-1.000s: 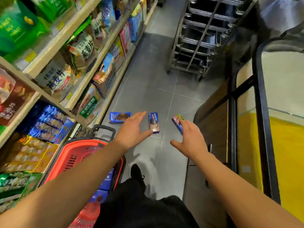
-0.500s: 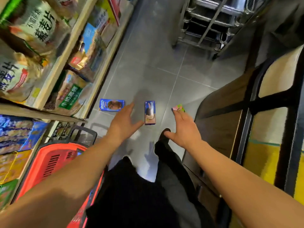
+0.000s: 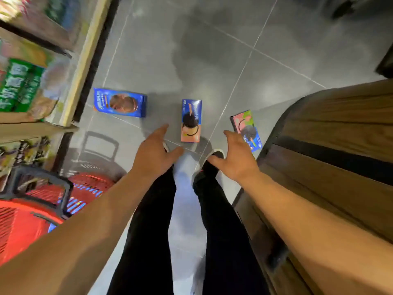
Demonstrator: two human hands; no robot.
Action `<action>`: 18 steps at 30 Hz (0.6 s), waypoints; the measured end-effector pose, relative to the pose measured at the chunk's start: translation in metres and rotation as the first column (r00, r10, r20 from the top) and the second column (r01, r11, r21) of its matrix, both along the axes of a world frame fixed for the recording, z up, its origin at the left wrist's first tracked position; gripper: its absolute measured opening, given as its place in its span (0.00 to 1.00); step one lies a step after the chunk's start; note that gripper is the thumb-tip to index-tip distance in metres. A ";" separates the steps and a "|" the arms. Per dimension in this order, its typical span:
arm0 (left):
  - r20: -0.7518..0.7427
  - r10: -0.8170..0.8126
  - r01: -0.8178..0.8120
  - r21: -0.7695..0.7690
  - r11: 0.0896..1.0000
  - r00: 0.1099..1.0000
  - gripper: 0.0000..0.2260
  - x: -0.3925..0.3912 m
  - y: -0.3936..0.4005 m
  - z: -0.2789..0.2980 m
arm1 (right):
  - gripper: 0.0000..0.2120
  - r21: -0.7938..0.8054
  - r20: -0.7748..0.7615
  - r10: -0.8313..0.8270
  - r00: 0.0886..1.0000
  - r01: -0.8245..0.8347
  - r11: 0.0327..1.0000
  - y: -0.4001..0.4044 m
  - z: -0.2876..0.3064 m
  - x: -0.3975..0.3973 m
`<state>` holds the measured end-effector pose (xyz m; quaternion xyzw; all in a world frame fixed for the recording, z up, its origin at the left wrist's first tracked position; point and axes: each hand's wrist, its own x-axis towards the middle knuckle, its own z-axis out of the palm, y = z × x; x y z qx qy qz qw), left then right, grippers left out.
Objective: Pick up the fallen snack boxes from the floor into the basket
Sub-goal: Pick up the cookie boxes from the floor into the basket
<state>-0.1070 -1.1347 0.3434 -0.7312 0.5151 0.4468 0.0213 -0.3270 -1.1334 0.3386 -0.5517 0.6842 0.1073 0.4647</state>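
Where the right hand spreads empty, pink box half hidden; left hand likewise open.

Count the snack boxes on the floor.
3. Left box lies near the shelf base, middle box ahead of the feet, right box by the wooden counter, partly behind the right hand. No others visible on the floor.
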 end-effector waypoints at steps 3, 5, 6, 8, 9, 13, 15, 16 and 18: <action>0.007 -0.029 0.029 0.065 0.997 1.000 0.34 0.006 -0.010 -0.080 | 0.42 0.041 0.000 -0.041 0.999 0.041 0.998 -0.007 -0.085 0.009; 0.008 -0.050 0.049 0.096 0.994 0.999 0.34 0.009 -0.014 -0.139 | 0.41 0.075 -0.005 -0.064 0.998 0.065 0.995 -0.007 -0.145 0.015; 0.012 -0.057 0.055 0.112 0.992 0.998 0.33 0.009 -0.014 -0.162 | 0.40 0.090 0.000 -0.074 0.997 0.074 0.993 -0.005 -0.170 0.018; 0.016 -0.057 0.054 0.157 0.986 0.998 0.33 0.009 -0.015 -0.216 | 0.37 0.114 0.007 -0.092 0.996 0.091 0.989 -0.005 -0.224 0.025; 0.003 -0.057 0.056 0.174 0.983 0.998 0.33 0.009 -0.014 -0.236 | 0.34 0.109 0.016 -0.100 0.995 0.098 0.989 -0.005 -0.243 0.029; -0.023 0.008 -0.002 0.235 0.972 1.000 0.41 0.007 -0.011 -0.324 | 0.32 0.090 0.029 -0.190 0.981 0.187 0.978 -0.001 -0.330 0.043; -0.043 0.041 -0.027 0.275 0.961 0.998 0.38 0.005 -0.006 -0.364 | 0.30 0.129 0.051 -0.315 0.948 0.307 0.943 0.003 -0.370 0.048; -0.062 0.055 -0.034 0.294 0.955 0.997 0.35 0.004 -0.007 -0.377 | 0.27 0.154 0.052 -0.384 0.922 0.372 0.915 0.004 -0.384 0.049; -0.130 0.087 -0.047 0.287 0.957 0.988 0.29 0.005 -0.006 -0.410 | 0.22 0.189 0.038 -0.489 0.872 0.474 0.860 0.005 -0.411 0.053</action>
